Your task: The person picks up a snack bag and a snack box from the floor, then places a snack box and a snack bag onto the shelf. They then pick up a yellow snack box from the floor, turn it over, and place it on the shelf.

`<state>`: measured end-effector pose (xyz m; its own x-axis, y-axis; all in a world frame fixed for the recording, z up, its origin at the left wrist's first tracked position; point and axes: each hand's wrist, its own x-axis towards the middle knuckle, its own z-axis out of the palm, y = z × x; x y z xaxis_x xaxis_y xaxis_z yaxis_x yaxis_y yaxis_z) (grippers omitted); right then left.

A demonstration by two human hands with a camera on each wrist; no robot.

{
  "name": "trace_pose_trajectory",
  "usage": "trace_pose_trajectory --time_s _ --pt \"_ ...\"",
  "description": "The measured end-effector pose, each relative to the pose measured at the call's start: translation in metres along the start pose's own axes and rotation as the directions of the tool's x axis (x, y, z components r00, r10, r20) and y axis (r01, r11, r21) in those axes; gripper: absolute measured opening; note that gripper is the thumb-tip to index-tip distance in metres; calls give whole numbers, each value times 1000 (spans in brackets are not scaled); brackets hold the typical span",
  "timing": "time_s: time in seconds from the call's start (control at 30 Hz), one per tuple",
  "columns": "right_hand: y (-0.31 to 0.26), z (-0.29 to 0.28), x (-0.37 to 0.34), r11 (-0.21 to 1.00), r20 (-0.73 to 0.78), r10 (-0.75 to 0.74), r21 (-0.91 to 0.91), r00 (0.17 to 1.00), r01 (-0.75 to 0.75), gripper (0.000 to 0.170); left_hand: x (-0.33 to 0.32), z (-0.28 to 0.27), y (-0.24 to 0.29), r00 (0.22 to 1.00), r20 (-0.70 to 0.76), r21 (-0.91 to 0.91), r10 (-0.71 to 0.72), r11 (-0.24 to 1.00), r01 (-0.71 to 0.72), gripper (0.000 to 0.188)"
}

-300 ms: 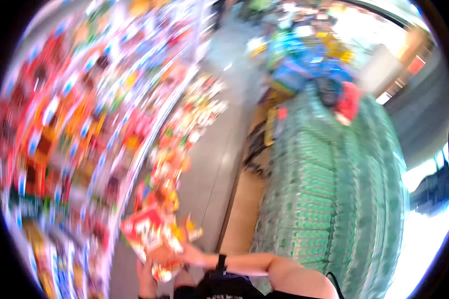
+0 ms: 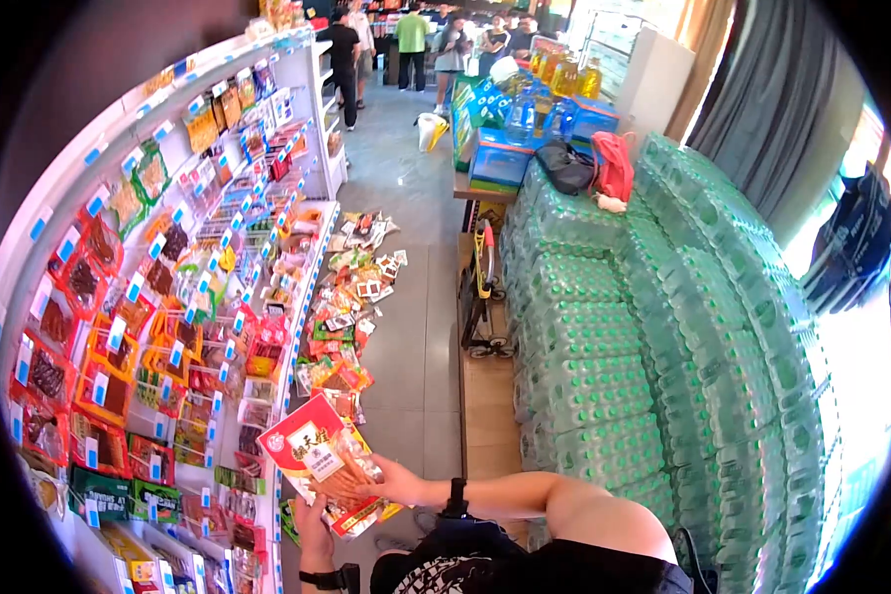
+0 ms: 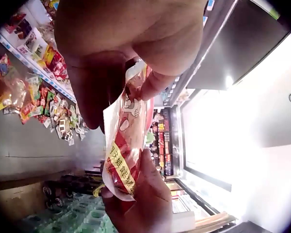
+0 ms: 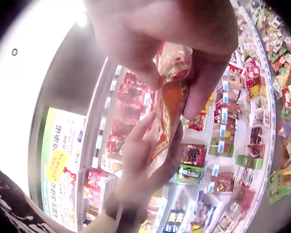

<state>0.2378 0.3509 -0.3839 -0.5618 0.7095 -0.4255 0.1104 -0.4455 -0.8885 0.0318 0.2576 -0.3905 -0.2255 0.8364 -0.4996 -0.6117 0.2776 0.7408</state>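
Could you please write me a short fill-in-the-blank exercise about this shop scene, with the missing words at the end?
1. The left hand and right hand hold a packet whose uppermost corner in the head view is coloured ____.
2. The stacked bottles are capped in ____.
3. The wristband near the right hand is ____.
4. In the head view, the shelves stand on the ____ side.

Missing words: red; green; black; left.

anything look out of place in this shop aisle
Yes: snack packets lie in loose heaps on the floor beside the shelf, odd because others are displayed on it. The held red-and-white packet shows no obvious damage.
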Motion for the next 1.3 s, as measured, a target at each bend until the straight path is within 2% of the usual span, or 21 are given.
trace_pose_trajectory --time_s 0.07,0.13,0.17,0.27,0.3,0.4,0.53,0.57,0.67,0.7,0.73,0.8,0.9,1.03,1.13,1.2,1.3 --pt "4 -5 41 991 -6 -136 12 991 136 64 49 -4 8 992 92 15 89 996 -91 45" --pt "-9 -2 44 982 -5 -181 42 983 181 63 57 -3 22 988 126 -13 88 996 -87 46" --pt "-12 0 44 985 7 -160 61 987 159 64 57 -1 27 986 141 -28 91 996 -88 45" --pt "-9 10 56 975 7 -190 -112 982 190 63 72 -31 37 980 174 43 96 993 -105 41" --pt "-9 17 56 949 -17 -304 -89 952 302 59 76 -38 39 979 182 67 97 992 -111 40" --pt "-18 25 52 945 3 -284 -170 959 280 54 74 -59 43 983 168 114 78 989 -98 38" --pt "-21 33 55 965 19 -248 -88 969 249 53 61 -79 66 988 155 80 15 996 -28 33" --pt "-7 32 63 971 -5 -237 -20 971 237 54 58 -88 72 989 149 69 17 997 -28 32" --pt "-11 29 63 952 -99 -291 67 951 298 58 53 -107 90 990 135 48 35 998 -42 34" --pt "-30 34 52 933 -118 -294 182 949 311 59 53 -112 95 992 125 35 35 999 -39 34" --pt "-47 34 41 946 -129 -236 196 963 258 58 55 -114 101 993 117 20 36 999 -39 33" --pt "-38 24 51 946 -195 -286 96 938 308 58 68 -120 104 992 123 -4 32 999 -32 32" --pt "-45 14 54 974 -227 -203 54 952 220 56 88 -121 104 989 147 10 16 1000 -18 30" --pt "-36 -1 87 915 -229 -288 221 930 337 58 130 -104 111 983 185 19 21 1000 -25 30" --pt "-42 -25 113 927 -252 -289 166 923 336 59 160 -88 121 979 204 41 26 999 -35 30" --pt "-53 -41 133 917 -260 -298 190 919 351 58 186 -82 125 980 194 63 30 997 -43 30" --pt "-68 -75 169 922 -245 -291 186 925 339 57 228 -61 131 991 126 14 40 999 -43 26"
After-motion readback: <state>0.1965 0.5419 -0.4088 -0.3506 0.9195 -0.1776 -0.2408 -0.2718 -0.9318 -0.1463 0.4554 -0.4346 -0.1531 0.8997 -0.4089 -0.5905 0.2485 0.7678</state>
